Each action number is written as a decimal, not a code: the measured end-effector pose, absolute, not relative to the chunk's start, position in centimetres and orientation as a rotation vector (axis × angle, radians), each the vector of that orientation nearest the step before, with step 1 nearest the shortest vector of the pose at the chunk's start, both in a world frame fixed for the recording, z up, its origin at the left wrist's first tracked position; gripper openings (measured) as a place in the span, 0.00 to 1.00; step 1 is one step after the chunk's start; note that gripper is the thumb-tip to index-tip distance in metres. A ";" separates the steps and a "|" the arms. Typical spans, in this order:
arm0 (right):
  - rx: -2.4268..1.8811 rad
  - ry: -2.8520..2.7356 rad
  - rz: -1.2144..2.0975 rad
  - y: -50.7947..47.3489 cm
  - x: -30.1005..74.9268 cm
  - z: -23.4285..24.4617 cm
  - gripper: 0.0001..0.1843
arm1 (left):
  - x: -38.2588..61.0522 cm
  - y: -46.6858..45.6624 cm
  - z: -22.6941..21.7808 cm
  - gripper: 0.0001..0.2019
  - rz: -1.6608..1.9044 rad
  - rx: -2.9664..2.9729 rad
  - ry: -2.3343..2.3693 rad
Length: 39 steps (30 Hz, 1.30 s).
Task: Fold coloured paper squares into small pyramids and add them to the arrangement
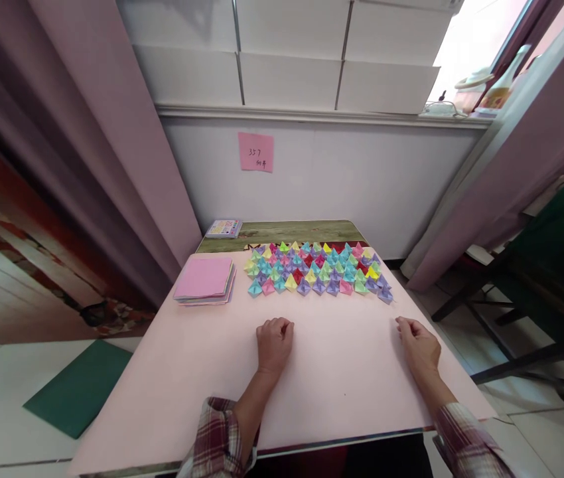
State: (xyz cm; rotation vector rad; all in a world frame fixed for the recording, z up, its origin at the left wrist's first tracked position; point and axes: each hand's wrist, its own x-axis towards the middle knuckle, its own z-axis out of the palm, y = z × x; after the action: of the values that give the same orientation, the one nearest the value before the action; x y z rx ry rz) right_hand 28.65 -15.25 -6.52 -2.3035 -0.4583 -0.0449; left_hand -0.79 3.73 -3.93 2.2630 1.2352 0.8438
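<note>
My left hand (pixel 275 340) rests on the pale pink table cover (pixel 322 372) with its fingers curled into a loose fist, and nothing shows in it. Near the right edge of the cover, my right hand (pixel 418 344) is closed too, thumb and fingertips together, with no object visible between them. Beyond both hands stand rows of small folded paper pieces (pixel 312 272) in many colours, with pointed tips. A stack of square coloured paper (pixel 204 277), pink on top, lies beyond and left of my left hand.
A small printed pad (pixel 225 228) sits on the wood-patterned strip (pixel 302 232) at the back. A pink note with handwriting (pixel 255 152) sticks to the wall. Curtains flank the table. A green sheet (pixel 80 388) lies on the floor at left; a dark stool (pixel 525 318) stands right.
</note>
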 end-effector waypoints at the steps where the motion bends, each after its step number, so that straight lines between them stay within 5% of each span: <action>1: -2.315 -0.462 -0.032 -15.4 28.2 -6.5 0.25 | -0.8 3.8 -4.0 0.11 0.866 2.235 1.230; 12: -2.497 -0.609 0.189 -14.6 27.5 -5.3 0.25 | -4.0 4.4 -4.3 0.04 0.987 1.882 1.154; 18: -2.539 -0.605 0.221 -14.7 27.6 -5.5 0.26 | -10.3 12.1 0.7 0.07 1.099 2.138 1.538; 25: -2.545 -0.645 0.240 -14.6 27.1 -5.0 0.25 | -13.5 20.1 3.7 0.33 0.519 2.385 1.800; 33: -2.504 -0.670 0.250 -14.9 26.5 -4.3 0.24 | -12.9 21.1 2.6 0.19 0.243 2.463 1.730; 39: -2.499 -0.659 0.298 -15.0 26.3 -4.1 0.22 | -13.0 22.5 3.5 0.40 0.226 2.483 1.538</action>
State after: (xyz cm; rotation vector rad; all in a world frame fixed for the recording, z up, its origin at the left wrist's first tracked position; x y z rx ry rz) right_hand 26.33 -15.00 -4.12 -2.4988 -0.6591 0.2982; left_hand -13.01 22.52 3.46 2.4831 1.5377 0.2263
